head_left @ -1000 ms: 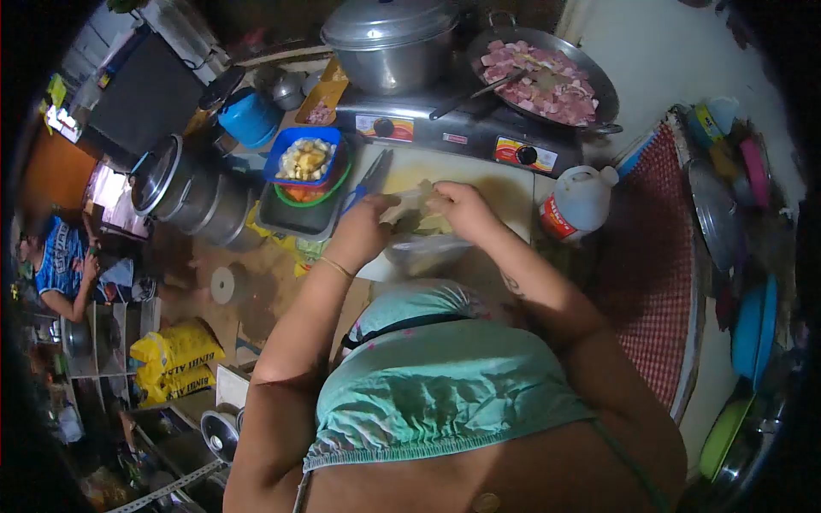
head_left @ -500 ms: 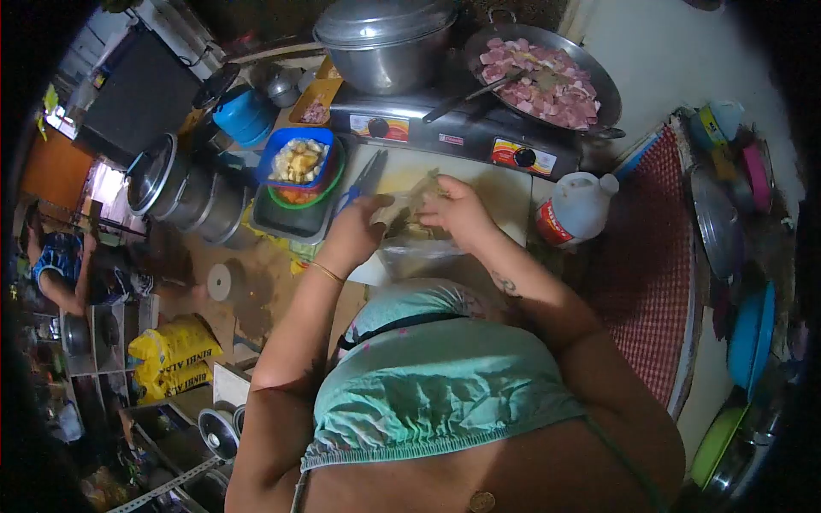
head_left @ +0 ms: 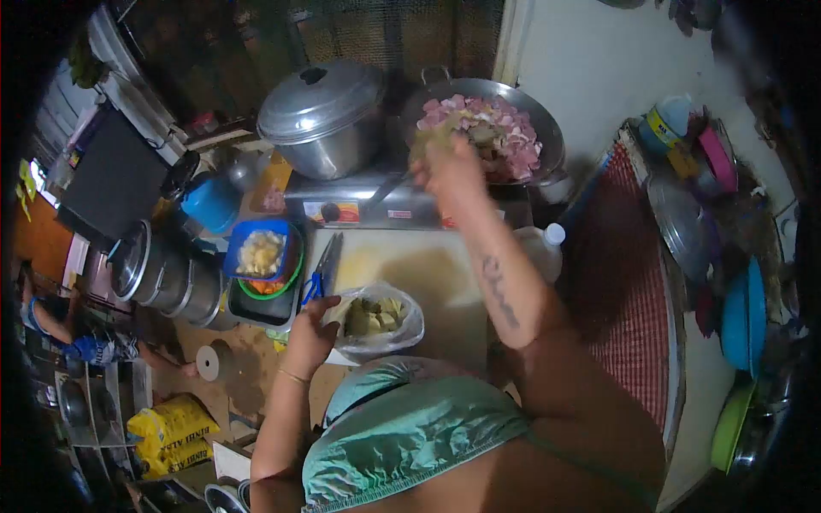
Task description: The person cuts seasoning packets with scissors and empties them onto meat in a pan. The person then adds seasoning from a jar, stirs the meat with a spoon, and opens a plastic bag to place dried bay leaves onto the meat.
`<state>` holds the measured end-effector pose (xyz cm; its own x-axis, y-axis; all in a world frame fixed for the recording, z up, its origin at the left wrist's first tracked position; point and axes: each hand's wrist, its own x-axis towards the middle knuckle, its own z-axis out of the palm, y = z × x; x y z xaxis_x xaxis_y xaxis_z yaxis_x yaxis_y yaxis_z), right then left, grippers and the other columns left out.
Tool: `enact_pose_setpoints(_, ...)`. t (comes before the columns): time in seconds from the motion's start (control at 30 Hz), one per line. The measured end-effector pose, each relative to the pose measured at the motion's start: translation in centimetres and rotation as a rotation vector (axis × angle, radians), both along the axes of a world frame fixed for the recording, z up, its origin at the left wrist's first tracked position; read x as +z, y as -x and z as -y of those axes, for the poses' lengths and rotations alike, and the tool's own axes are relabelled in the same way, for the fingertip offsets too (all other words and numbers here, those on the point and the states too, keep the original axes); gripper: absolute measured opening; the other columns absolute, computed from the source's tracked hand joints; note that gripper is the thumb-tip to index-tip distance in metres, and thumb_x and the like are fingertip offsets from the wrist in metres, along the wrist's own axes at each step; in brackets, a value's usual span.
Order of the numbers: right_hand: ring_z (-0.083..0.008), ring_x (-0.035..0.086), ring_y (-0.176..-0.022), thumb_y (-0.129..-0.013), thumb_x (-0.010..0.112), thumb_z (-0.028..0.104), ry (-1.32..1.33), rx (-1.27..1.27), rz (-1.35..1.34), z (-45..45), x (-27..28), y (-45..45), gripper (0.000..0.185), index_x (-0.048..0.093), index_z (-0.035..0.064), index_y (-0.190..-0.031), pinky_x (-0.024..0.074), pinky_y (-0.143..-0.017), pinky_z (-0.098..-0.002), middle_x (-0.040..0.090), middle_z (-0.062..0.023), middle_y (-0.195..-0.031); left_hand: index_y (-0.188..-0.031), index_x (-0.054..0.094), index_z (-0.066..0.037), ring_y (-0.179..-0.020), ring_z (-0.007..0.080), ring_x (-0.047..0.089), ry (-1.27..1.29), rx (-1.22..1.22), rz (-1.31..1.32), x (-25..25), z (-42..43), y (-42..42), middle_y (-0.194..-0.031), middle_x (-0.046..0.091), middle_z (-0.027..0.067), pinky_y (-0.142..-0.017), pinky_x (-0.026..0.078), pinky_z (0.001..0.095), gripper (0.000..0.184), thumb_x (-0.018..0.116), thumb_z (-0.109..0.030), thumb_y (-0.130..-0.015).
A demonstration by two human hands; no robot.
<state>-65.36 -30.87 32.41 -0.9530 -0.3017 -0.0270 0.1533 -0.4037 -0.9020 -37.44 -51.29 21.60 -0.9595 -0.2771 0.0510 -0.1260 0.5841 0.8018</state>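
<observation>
My right hand (head_left: 451, 171) is over the wok (head_left: 552, 145), blurred by motion, its fingers closed around dried leaves (head_left: 434, 141) that look like bay leaves. Below it, cubes of raw pink meat (head_left: 517, 141) fill the wok, with some leaves lying among them. An open clear plastic bag (head_left: 402, 338) of more dried leaves (head_left: 375, 316) rests at the near edge of the white cutting board (head_left: 445, 269). By the bag's left edge is my left hand (head_left: 312, 338), thumb and forefinger apart. Just beyond it lie blue-handled scissors (head_left: 315, 282).
A lidded metal pot (head_left: 329, 128) stands left of the wok on the stove (head_left: 402, 205). Left of the board, a blue container (head_left: 235, 256) of pale chopped pieces sits over a black tray (head_left: 256, 312). A white jug (head_left: 547, 248) stands at right. Another person (head_left: 94, 346) is at far left.
My right hand has left the bag and reached forward to the wok with leaves. My left hand is now at the bag's left edge. The view has tilted up, and the bag's opening shows.
</observation>
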Motion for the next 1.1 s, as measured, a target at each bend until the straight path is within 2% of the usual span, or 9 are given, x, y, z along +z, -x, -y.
enact_pose_setpoints(0.07, -0.0189, 0.061, -0.076, -0.095, 0.05, 0.006, 0.045, -0.017, -0.122, -1.4, 0.9, 7.2, 0.027, 0.048, 0.0145, -0.12, 0.0505, -0.063, -0.0312, 0.063, -0.009, -0.106, -0.117, 0.063, -0.004, -0.109, 0.0368, 0.06, 0.067, 0.015, 0.053, 1.4, -0.8, 0.0, -0.114, 0.064, 0.0203, -0.094, 0.048, 0.0384, 0.046, 0.066, 0.001, -0.072)
enact_pose_setpoints(0.23, -0.0294, 0.062, -0.086, -0.088, 0.052, 0.006, -0.542, -0.35, -0.168, -4.9, -0.7, 23.4, 0.058, 0.036, 0.0185, -0.142, 0.0515, -0.081, -0.0485, 0.059, -0.0101, -0.11, -0.118, 0.063, -0.004, -0.111, 0.0374, 0.059, 0.102, 0.073, 0.136, 2.3, -1.5, -0.7, -0.116, 0.063, 0.0211, -0.095, 0.048, 0.0389, 0.045, 0.065, 0.0, -0.073)
enact_pose_setpoints(0.37, -0.0381, 0.054, -0.122, -0.082, 0.068, 0.022, -1.285, -0.24, -0.519, -8.5, 1.9, 27.2, 0.053, 0.056, 0.0041, -0.13, 0.0457, -0.1, -0.0431, 0.061, -0.0195, -0.126, -0.119, 0.062, -0.004, -0.112, 0.038, 0.058, 0.06, 0.099, 0.12, 3.0, -2.1, -1.4, -0.116, 0.062, 0.0211, -0.095, 0.047, 0.0408, 0.045, 0.065, 0.0, -0.075)
enact_pose_setpoints(0.57, -0.0362, 0.063, -0.108, -0.079, 0.071, 0.031, -1.802, -0.304, -0.587, -8.3, 3.9, 22.8, 0.049, 0.065, 0.005, -0.12, 0.05, -0.092, -0.0428, 0.065, -0.0232, -0.116, -0.121, 0.06, -0.003, -0.114, 0.0383, 0.057, 0.104, 0.092, 0.03, 1.8, -1.9, -2.2, -0.118, 0.061, 0.0208, -0.096, 0.047, 0.0408, 0.047, 0.066, -0.002, -0.075)
enact_pose_setpoints(0.63, -0.0306, 0.068, -0.098, -0.083, 0.07, 0.029, -1.486, -0.457, -0.73, -6.8, 2.4, 20.6, 0.036, 0.069, 0.0055, -0.11, 0.0516, -0.087, -0.0411, 0.071, -0.0173, -0.103, -0.122, 0.06, -0.003, -0.115, 0.0391, 0.056, 0.106, 0.093, 0.044, 3.2, -2.5, -2.3, -0.119, 0.061, 0.0214, -0.096, 0.046, 0.0412, 0.048, 0.067, -0.004, -0.075)
enact_pose_setpoints(0.7, -0.019, 0.068, -0.087, -0.089, 0.064, 0.019, -0.869, -0.207, -0.61, -3.1, 2.8, 12.1, 0.021, 0.071, 0.0062, -0.105, 0.054, -0.076, -0.0348, 0.071, -0.0089, -0.096, -0.123, 0.059, -0.003, -0.115, 0.0395, 0.055, 0.141, 0.061, 0.059, 4.0, -2.4, -2.0, -0.118, 0.061, 0.0222, -0.097, 0.045, 0.0419, 0.049, 0.068, -0.007, -0.075)
enact_pose_setpoints(0.8, -0.0042, 0.05, -0.062, -0.09, 0.065, 0.014, -0.619, 0.286, -0.519, 1.7, 1.3, -2.7, 0.012, 0.072, 0.008, -0.098, 0.0401, -0.057, -0.0194, 0.061, 0.0029, -0.076, -0.125, 0.058, -0.002, -0.115, 0.0357, 0.057, 0.133, 0.033, 0.062, 4.7, -2.3, -2.0, -0.12, 0.06, 0.0209, -0.097, 0.045, 0.0392, 0.054, 0.059, 0.007, -0.072)
enact_pose_setpoints(0.9, -0.0178, 0.062, -0.088, -0.089, 0.064, 0.011, -0.522, 0.961, -0.708, 3.5, -4.2, -12.2, 0.011, 0.067, 0.0046, -0.097, 0.0491, -0.08, -0.0346, 0.066, -0.0078, -0.094, -0.125, 0.058, -0.002, -0.115, 0.0361, 0.057, 0.117, 0.002, 0.05, 4.8, -2.3, -1.9, -0.12, 0.061, 0.0209, -0.097, 0.046, 0.0405, 0.053, 0.058, 0.006, -0.073)
enact_pose_setpoints(1.1, -0.036, 0.062, -0.096, -0.084, 0.055, 0.011, -1.011, 0.686, -1.012, 4.6, -14.2, -17.4, 0.017, 0.068, 0.0054, -0.093, 0.0495, -0.082, -0.0459, 0.064, -0.0161, -0.099, -0.124, 0.059, -0.003, -0.114, 0.038, 0.057, 0.132, -0.003, 0.074, 5.4, -2.5, -2.1, -0.12, 0.061, 0.0219, -0.098, 0.046, 0.0411, 0.052, 0.057, 0.005, -0.072)
